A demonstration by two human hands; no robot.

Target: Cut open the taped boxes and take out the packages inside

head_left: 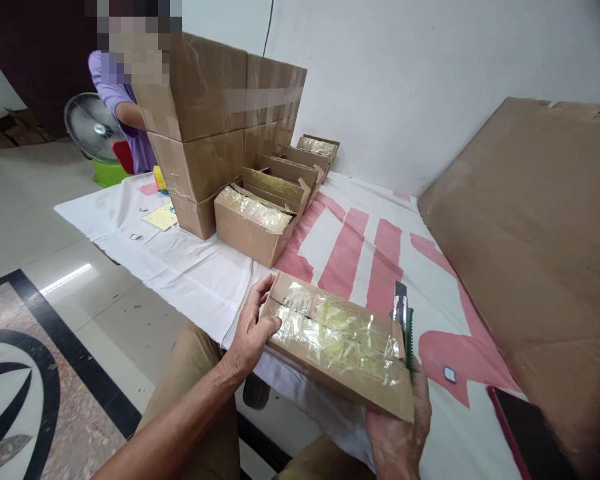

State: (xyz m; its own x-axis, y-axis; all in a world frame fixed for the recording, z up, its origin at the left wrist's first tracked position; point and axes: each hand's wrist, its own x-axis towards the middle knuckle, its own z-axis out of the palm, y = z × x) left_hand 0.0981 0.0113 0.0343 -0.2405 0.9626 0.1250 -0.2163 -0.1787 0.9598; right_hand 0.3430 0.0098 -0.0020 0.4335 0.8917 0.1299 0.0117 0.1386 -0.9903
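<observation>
A small cardboard box (337,337) with wrinkled clear tape over its top seam is held between both hands at the table's front edge. My left hand (255,327) grips its left end, thumb on the taped top and fingers around the far side. My right hand (403,427) supports the right end from below, its fingers partly hidden behind the box. Against that right end stands a dark green and metal tool (404,310) with a ridged edge; its lower part is hidden, and whether the right fingers touch it I cannot tell.
Stacked cardboard boxes (210,100) stand at the left, beside a row of small boxes (253,223). A large cardboard sheet (545,233) leans on the right. A phone (535,433) lies at the front right. A person in a purple sleeve (107,83) is behind the stack, near a fan (93,127).
</observation>
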